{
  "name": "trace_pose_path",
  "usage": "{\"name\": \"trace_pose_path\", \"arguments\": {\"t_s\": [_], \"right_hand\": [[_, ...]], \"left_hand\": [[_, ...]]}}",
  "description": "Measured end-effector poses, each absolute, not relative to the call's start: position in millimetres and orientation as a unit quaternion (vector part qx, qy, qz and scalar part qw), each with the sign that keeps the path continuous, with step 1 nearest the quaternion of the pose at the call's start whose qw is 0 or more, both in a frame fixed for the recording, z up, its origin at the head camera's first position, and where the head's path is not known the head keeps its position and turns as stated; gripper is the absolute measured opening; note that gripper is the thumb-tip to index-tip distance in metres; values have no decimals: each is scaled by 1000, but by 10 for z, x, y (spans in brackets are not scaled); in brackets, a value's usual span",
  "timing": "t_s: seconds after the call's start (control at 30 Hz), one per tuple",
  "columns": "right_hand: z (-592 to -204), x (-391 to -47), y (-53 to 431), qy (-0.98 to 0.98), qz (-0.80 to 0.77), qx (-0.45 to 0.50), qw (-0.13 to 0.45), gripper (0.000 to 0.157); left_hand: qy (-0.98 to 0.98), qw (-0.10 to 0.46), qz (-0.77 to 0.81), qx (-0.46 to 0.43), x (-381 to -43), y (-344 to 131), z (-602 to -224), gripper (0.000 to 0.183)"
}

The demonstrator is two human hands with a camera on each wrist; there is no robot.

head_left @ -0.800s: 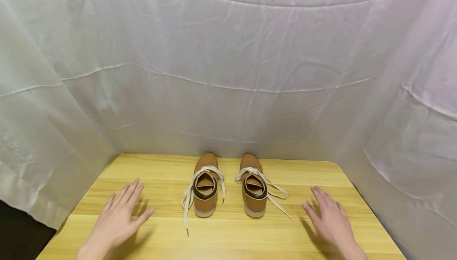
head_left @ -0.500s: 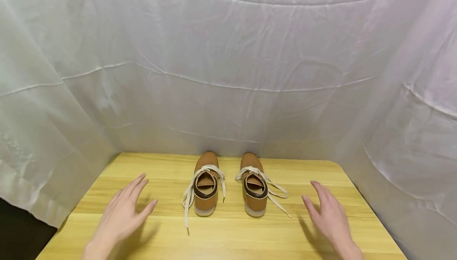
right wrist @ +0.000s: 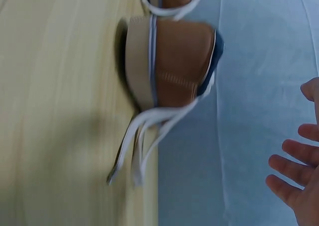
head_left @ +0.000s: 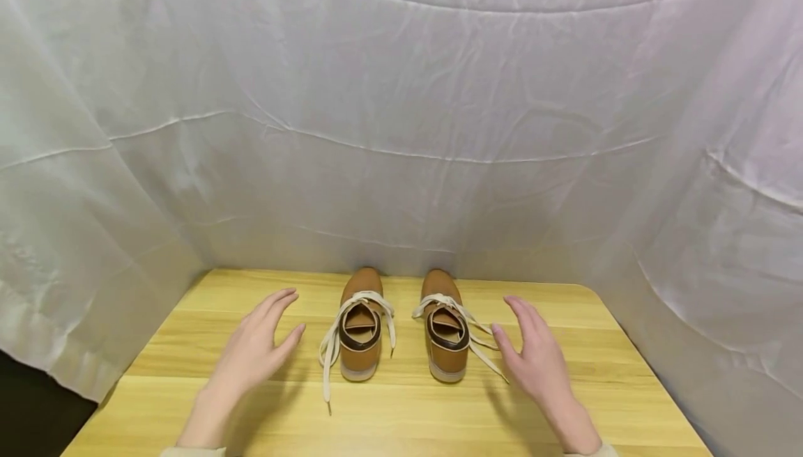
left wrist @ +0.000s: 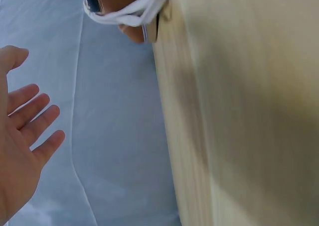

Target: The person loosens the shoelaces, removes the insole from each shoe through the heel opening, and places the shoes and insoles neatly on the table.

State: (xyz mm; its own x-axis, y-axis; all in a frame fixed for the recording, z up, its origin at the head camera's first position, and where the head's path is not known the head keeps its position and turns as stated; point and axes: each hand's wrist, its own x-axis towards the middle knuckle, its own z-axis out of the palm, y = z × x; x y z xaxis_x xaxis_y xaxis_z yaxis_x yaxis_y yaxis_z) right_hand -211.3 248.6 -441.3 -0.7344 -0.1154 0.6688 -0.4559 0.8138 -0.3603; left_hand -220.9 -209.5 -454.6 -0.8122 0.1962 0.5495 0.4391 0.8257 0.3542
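Two brown shoes stand side by side on the table, toes toward the back curtain: a left shoe (head_left: 362,359) and a right shoe (head_left: 448,358). Both have dark collars and loose off-white laces; the left shoe's lace (head_left: 327,373) trails onto the wood, and the right shoe's lace (head_left: 486,356) spreads rightward. My left hand (head_left: 254,345) hovers left of the left shoe, fingers relaxed, holding nothing. On the other side, my right hand (head_left: 536,352) is above the table close to the right shoe's lace, its fingers apart and unfilled. The right wrist view shows the right shoe's heel (right wrist: 174,61).
The wooden table (head_left: 389,422) has rounded back corners. A pale grey curtain (head_left: 401,199) hangs behind it and along both sides. At the lower left, a dark gap (head_left: 37,401) shows beneath the curtain.
Both hands have moved inward and a little forward, toward the shoes, the left one going right and the right one going left. Sleeve cuffs now show at the bottom. The shoes stay put.
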Motion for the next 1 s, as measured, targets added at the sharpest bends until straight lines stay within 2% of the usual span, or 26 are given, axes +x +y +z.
{"name": "trace_pose_path", "arguments": {"t_s": [0.23,0.53,0.63,0.83,1.0], "right_hand": [[-4343,-2222,2078,-872,271,221,342,56],[-4382,-2247,1581,-864,282,278,311,55],[-4406,-2252,1413,-874,284,277,280,57],[-4487,-2244,1107,-904,295,248,184,61],[-4608,-2246,920,-909,300,251,145,64]], "left_hand": [[-930,200,-249,-182,-2520,-1904,-4448,62],[-928,133,-286,-197,-2937,-1720,-4478,59],[-925,107,-304,-201,-3072,-1672,-4481,59],[-923,65,-320,-206,-3313,-1608,-4524,58],[-926,35,-312,-211,-3461,-1560,-4625,56]]}}
